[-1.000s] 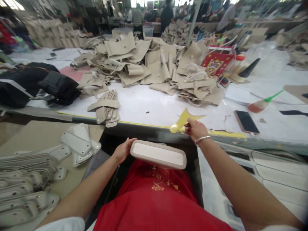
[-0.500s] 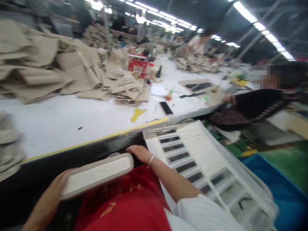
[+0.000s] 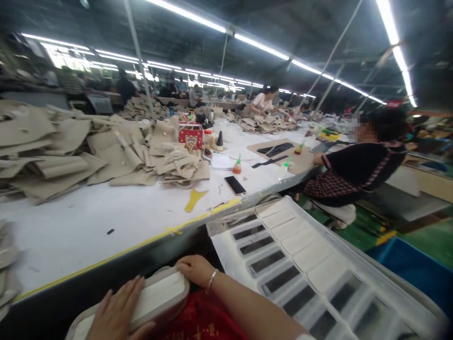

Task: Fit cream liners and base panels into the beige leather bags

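Note:
Low in front of me, at my lap, is a long beige bag piece [image 3: 161, 289] with rounded ends and a white strip along its upward face. My right hand [image 3: 196, 270], with a bangle on the wrist, grips its far right end, fingers curled over the rim. Across the white strip lies my left hand [image 3: 116, 309], fingers stretched out flat and thumb apart on the near side. The underside of the piece is hidden. Red cloth with gold lettering [image 3: 203, 316] covers my lap below it.
Beside my right arm, a sloping panel [image 3: 300, 255] carries rows of dark and white strips. Beige pieces [image 3: 71, 151] are heaped on the white table [image 3: 81, 226], with a phone [image 3: 235, 185] and yellow scrap [image 3: 194, 200]. A co-worker [image 3: 357, 165] sits right, near a blue bin [image 3: 412, 264].
My left hand has moved from the left end of the bag piece onto its white strip, fingers flattened. The piece sits lower in view, and the camera has tilted up. My right hand keeps its end.

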`<action>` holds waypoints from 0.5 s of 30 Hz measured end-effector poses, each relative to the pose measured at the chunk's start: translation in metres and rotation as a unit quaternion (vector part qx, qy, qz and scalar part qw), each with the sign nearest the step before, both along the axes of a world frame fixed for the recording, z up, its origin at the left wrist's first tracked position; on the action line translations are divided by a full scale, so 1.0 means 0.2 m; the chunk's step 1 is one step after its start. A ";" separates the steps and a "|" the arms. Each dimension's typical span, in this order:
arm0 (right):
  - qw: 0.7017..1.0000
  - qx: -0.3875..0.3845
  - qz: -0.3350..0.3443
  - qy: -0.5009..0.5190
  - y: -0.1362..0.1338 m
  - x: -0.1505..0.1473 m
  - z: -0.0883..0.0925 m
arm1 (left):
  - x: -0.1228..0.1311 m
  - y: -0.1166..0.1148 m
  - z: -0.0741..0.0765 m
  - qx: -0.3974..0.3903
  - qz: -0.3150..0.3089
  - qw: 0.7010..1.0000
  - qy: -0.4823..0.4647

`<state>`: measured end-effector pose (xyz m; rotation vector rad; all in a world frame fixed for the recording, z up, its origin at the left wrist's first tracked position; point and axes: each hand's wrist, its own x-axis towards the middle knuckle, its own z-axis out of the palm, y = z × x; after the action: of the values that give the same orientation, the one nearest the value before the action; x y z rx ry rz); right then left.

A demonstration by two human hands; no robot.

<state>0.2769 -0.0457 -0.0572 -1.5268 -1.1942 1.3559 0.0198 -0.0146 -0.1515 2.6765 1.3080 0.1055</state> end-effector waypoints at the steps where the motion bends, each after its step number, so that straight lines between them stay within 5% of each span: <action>1: 1.000 0.005 0.013 -0.002 0.02 0.00 -0.03 | 0.03 0.01 0.03 -0.013 0.001 1.000 0.021; 5: 0.999 0.028 0.042 -0.018 0.12 0.07 -0.23 | 0.23 0.03 0.13 -0.108 -0.005 0.991 0.073; 8: 1.000 0.029 -0.005 0.001 0.20 0.13 -0.35 | 0.28 0.02 0.16 -0.160 0.016 0.986 0.051; 12: 1.000 -0.014 -0.013 -0.001 0.34 0.17 -0.37 | 0.21 0.02 0.20 -0.177 -0.014 0.980 -0.089; 15: 0.999 -0.036 -0.014 -0.013 0.48 0.20 -0.40 | 0.05 0.15 0.25 -0.144 0.006 0.974 -0.174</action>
<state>0.3167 0.0495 -0.1368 -1.6089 -1.1475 1.3779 0.0288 0.0156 -0.1018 2.2800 1.1303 0.3430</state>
